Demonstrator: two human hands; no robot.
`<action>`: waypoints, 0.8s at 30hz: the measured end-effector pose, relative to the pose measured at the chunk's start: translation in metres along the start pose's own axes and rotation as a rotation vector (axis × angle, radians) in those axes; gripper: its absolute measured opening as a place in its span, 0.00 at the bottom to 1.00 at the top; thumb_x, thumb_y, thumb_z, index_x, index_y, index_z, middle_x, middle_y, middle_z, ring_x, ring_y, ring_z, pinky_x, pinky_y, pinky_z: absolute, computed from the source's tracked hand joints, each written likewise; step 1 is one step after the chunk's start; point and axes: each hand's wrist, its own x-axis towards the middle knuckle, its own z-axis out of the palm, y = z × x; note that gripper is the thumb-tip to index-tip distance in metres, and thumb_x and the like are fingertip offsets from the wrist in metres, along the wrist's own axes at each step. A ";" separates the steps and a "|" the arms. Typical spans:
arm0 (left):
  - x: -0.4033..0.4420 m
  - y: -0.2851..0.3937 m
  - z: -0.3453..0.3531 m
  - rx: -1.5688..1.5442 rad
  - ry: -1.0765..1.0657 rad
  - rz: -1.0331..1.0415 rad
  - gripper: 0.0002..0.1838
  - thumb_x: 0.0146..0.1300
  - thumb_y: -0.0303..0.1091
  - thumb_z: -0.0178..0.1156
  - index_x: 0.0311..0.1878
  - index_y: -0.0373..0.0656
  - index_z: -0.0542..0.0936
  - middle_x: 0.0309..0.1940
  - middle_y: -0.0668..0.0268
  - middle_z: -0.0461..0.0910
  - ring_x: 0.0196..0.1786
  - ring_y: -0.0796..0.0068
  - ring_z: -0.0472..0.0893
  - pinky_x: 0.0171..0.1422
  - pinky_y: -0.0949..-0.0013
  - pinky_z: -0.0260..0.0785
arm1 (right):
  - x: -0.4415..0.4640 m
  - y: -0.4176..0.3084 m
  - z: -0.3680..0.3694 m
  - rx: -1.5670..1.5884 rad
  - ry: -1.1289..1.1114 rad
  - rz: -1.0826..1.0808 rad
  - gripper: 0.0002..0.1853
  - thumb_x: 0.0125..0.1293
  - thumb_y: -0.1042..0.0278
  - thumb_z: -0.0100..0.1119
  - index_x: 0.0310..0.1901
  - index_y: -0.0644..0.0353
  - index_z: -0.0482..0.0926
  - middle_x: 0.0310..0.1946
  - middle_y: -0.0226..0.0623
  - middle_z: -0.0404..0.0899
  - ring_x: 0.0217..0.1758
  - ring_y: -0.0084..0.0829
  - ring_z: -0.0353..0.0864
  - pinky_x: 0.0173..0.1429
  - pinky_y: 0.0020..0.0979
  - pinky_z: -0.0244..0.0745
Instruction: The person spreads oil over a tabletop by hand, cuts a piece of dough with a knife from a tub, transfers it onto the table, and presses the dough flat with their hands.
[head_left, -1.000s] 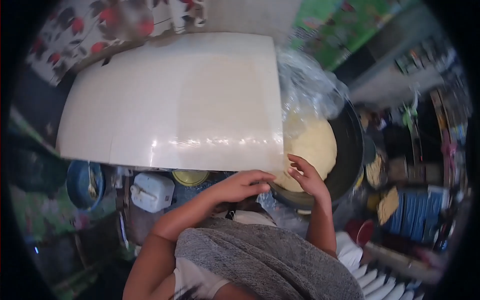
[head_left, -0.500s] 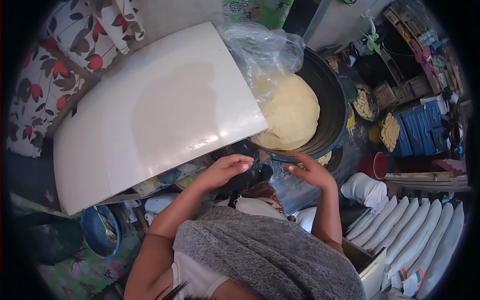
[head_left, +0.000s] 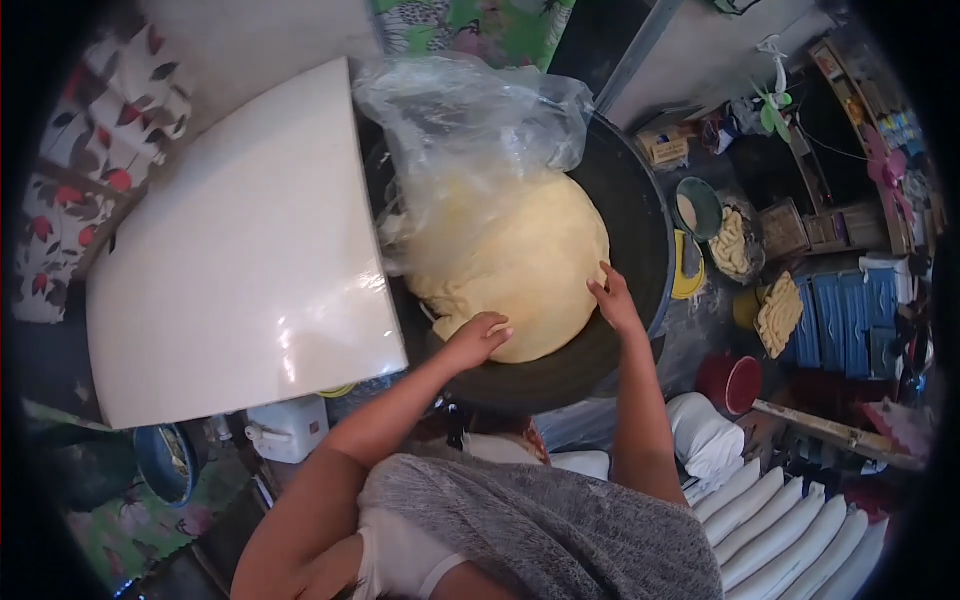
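Observation:
A large mound of pale yellow dough (head_left: 545, 265) fills much of a wide black tub (head_left: 645, 215). Clear plastic sheeting (head_left: 470, 120) covers the dough's far left part and hangs over the tub's back rim. My left hand (head_left: 480, 340) rests at the dough's near left edge with its fingers stretched. On the dough's right side is my right hand (head_left: 615, 300), fingers apart, the tips at its edge. Neither hand grips anything that I can see.
A white tabletop (head_left: 240, 270) reaches up to the tub's left side. Several stacked white sacks (head_left: 790, 530) lie at lower right, with a red bucket (head_left: 728, 384) above them. A blue basin (head_left: 165, 465) and a white jug (head_left: 287, 430) are at lower left. More dough (head_left: 778, 315) lies at right.
Both hands have moved forward from in front of the tub to the dough. The view has shifted, so more of the tub and plastic shows and the white tabletop sits farther left.

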 end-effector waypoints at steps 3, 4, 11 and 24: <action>0.057 -0.014 0.040 0.171 0.027 -0.114 0.30 0.64 0.52 0.51 0.60 0.35 0.69 0.63 0.45 0.61 0.67 0.48 0.60 0.70 0.57 0.52 | 0.061 0.065 0.032 -0.125 0.204 0.135 0.35 0.64 0.52 0.53 0.67 0.63 0.57 0.67 0.58 0.52 0.70 0.49 0.53 0.71 0.42 0.50; 0.071 -0.018 0.055 0.284 0.066 -0.169 0.31 0.65 0.52 0.49 0.62 0.36 0.66 0.66 0.46 0.58 0.69 0.47 0.57 0.71 0.56 0.50 | 0.072 0.085 0.051 -0.130 0.181 0.149 0.35 0.64 0.52 0.53 0.67 0.63 0.57 0.67 0.58 0.52 0.70 0.49 0.53 0.71 0.42 0.50; 0.150 -0.084 0.087 0.855 0.109 0.102 0.36 0.62 0.57 0.47 0.68 0.46 0.59 0.71 0.60 0.50 0.74 0.59 0.47 0.75 0.50 0.34 | 0.079 0.093 0.163 -0.659 0.050 -0.111 0.40 0.67 0.39 0.35 0.71 0.59 0.42 0.73 0.45 0.38 0.76 0.38 0.33 0.73 0.56 0.25; 0.147 -0.149 -0.012 0.663 0.541 -0.590 0.34 0.66 0.57 0.41 0.69 0.46 0.55 0.67 0.50 0.58 0.66 0.48 0.59 0.69 0.50 0.48 | 0.157 0.066 0.163 -0.778 0.302 0.166 0.35 0.68 0.42 0.34 0.72 0.48 0.44 0.73 0.47 0.37 0.76 0.44 0.35 0.70 0.63 0.27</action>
